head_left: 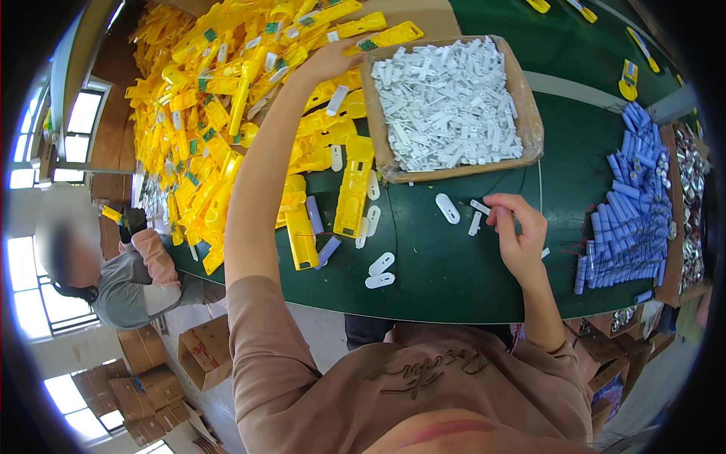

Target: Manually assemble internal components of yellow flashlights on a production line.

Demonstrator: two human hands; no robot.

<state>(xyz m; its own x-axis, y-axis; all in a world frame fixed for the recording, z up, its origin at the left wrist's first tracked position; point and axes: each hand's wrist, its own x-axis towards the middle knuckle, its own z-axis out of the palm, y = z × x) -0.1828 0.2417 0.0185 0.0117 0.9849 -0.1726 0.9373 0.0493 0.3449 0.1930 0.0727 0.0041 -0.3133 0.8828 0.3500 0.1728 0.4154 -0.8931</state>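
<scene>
Right of centre, my right fingers (507, 201) are pinching a small white piece (478, 205), gap narrow, probably by its end to leave the rest clear; my left fingers (338, 55) are resting at a yellow casing (401, 34), upper centre, gripping or only touching, I cannot tell; the carton (529, 121) of white parts (446, 106) is sitting alongside on the bench (454, 272), likely for easy reach.
</scene>
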